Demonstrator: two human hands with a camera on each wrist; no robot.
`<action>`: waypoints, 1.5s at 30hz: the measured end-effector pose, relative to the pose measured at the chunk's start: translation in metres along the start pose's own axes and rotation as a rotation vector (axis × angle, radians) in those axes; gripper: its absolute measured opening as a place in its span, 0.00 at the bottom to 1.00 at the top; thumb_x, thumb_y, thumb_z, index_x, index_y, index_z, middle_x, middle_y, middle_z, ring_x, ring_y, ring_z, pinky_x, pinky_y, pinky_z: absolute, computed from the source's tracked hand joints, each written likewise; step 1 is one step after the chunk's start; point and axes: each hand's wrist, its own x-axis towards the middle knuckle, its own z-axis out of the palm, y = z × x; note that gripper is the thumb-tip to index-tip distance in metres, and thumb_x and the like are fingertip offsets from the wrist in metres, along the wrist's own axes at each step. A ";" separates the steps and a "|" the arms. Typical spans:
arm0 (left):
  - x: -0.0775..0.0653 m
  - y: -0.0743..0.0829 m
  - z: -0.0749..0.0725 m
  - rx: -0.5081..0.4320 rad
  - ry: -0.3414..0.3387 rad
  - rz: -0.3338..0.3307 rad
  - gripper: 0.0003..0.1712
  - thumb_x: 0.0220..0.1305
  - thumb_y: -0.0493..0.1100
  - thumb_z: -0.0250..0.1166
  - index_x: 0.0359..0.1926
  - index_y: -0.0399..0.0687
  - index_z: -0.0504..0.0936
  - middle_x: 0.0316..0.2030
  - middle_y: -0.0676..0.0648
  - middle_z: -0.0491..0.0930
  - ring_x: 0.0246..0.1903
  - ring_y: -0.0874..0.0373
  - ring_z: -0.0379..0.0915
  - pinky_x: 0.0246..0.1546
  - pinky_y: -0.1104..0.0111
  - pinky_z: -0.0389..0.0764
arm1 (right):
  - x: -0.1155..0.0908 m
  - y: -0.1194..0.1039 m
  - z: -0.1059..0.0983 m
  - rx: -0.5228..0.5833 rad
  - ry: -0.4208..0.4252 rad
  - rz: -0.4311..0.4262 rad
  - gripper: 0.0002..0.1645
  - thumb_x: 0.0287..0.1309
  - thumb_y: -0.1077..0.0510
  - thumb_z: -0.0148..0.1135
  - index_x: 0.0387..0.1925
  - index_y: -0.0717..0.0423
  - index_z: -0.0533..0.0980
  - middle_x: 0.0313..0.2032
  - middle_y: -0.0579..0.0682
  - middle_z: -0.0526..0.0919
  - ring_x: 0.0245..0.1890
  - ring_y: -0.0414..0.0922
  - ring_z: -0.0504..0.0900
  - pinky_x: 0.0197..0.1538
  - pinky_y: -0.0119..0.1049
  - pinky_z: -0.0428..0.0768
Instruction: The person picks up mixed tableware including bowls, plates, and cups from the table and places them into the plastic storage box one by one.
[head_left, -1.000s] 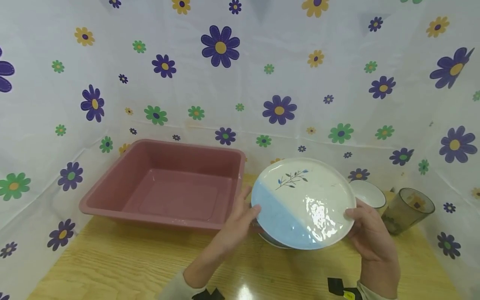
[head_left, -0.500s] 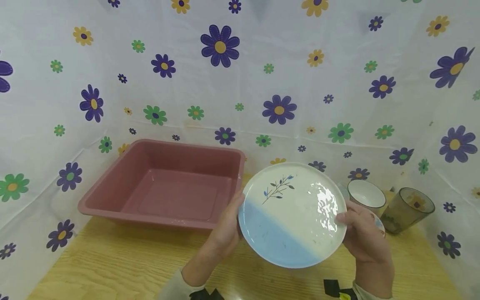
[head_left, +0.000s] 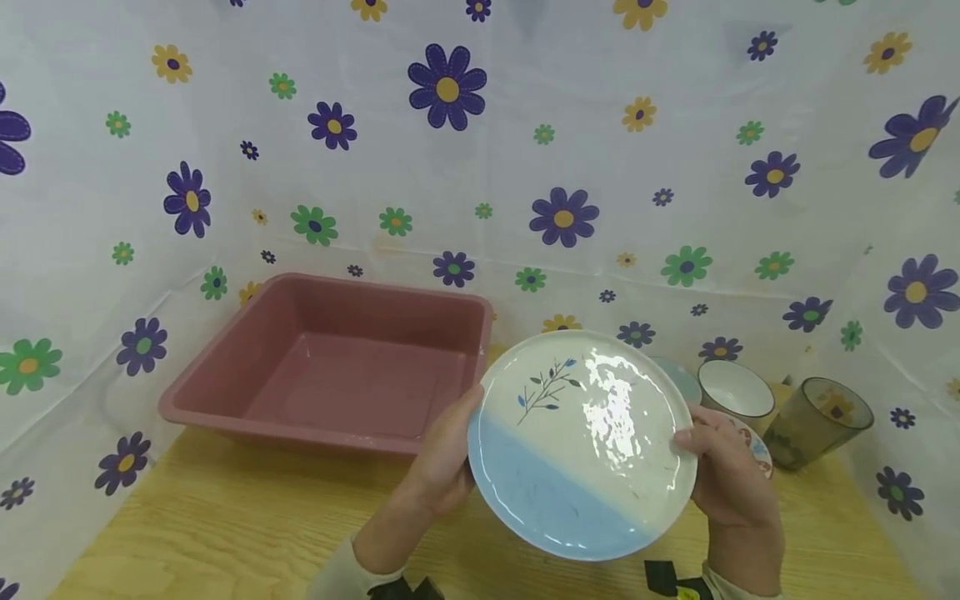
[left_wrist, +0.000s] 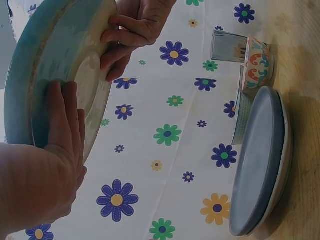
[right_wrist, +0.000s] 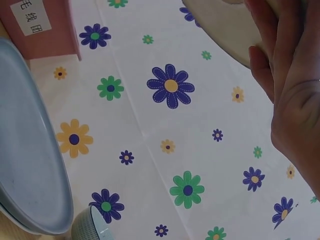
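Note:
Both hands hold a round plate [head_left: 581, 446], cream above and pale blue below with a painted sprig, tilted up above the table. My left hand [head_left: 438, 458] is at its left rim; in the left wrist view the long, nearly straight fingers [left_wrist: 65, 115] lie along the underside, and the thumb is not clearly seen. Opposite, my right hand [head_left: 731, 467] pinches the rim, thumb on the upper face and fingers beneath. Below, on the table, lies a stack of blue-grey and pale plates [left_wrist: 260, 165], hidden by the held plate in the head view.
A dusty-pink basin [head_left: 360, 433] stands at left; its outside bears a white label [right_wrist: 31, 17]. At right are a white dark-rimmed bowl [head_left: 735, 390], an orange-and-blue patterned bowl [left_wrist: 257, 65], a ribbed bowl [left_wrist: 243, 112] and a dark tinted glass [head_left: 821, 425]. Flowered cloth [head_left: 480, 167] hangs behind.
The plate has come nearer and a little left in both hands, now facing the head camera more. My left thumb no longer shows on its top face. The bowls at right are less covered.

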 end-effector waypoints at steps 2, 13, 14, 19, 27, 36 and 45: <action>-0.001 0.001 0.001 -0.001 0.002 0.003 0.30 0.81 0.54 0.35 0.72 0.45 0.64 0.53 0.43 0.76 0.46 0.58 0.78 0.50 0.64 0.82 | 0.001 0.001 -0.001 0.009 -0.014 -0.007 0.36 0.64 0.73 0.19 0.64 0.70 0.68 0.52 0.61 0.83 0.47 0.52 0.86 0.49 0.45 0.83; -0.002 0.002 0.004 0.053 0.072 0.015 0.29 0.80 0.53 0.36 0.67 0.41 0.68 0.44 0.44 0.78 0.40 0.58 0.79 0.42 0.67 0.83 | 0.002 0.005 0.000 -0.004 0.001 -0.021 0.35 0.64 0.74 0.20 0.66 0.71 0.65 0.50 0.61 0.84 0.45 0.52 0.87 0.47 0.44 0.84; -0.002 0.003 0.004 0.058 0.073 0.015 0.29 0.80 0.53 0.36 0.67 0.40 0.68 0.43 0.44 0.78 0.39 0.58 0.79 0.41 0.67 0.83 | 0.002 0.005 0.000 0.001 0.003 -0.016 0.35 0.64 0.73 0.20 0.66 0.70 0.64 0.50 0.61 0.84 0.45 0.52 0.87 0.47 0.44 0.84; -0.001 0.003 0.004 0.065 0.093 0.001 0.29 0.80 0.52 0.35 0.68 0.40 0.67 0.43 0.44 0.78 0.38 0.58 0.80 0.39 0.67 0.83 | 0.003 0.006 -0.002 0.021 0.006 -0.004 0.34 0.66 0.73 0.20 0.66 0.70 0.64 0.49 0.61 0.84 0.44 0.52 0.87 0.47 0.44 0.84; -0.003 0.004 -0.001 0.089 0.100 -0.014 0.28 0.80 0.52 0.34 0.69 0.43 0.66 0.48 0.42 0.77 0.42 0.57 0.78 0.43 0.67 0.82 | 0.007 0.007 -0.003 0.039 -0.017 0.016 0.33 0.68 0.71 0.19 0.67 0.68 0.64 0.51 0.61 0.84 0.46 0.52 0.87 0.47 0.43 0.84; -0.004 0.004 -0.002 0.131 0.120 -0.020 0.29 0.80 0.52 0.35 0.71 0.44 0.65 0.53 0.39 0.75 0.46 0.56 0.77 0.49 0.66 0.81 | 0.008 0.006 0.002 0.055 0.008 0.026 0.34 0.68 0.72 0.19 0.67 0.68 0.64 0.51 0.61 0.83 0.46 0.53 0.86 0.47 0.44 0.84; -0.005 0.005 -0.003 0.096 0.187 -0.003 0.27 0.80 0.51 0.38 0.66 0.41 0.70 0.46 0.40 0.79 0.40 0.55 0.81 0.43 0.64 0.84 | 0.010 0.007 0.007 0.007 0.052 0.060 0.32 0.71 0.71 0.21 0.66 0.67 0.66 0.48 0.60 0.85 0.44 0.51 0.87 0.46 0.42 0.85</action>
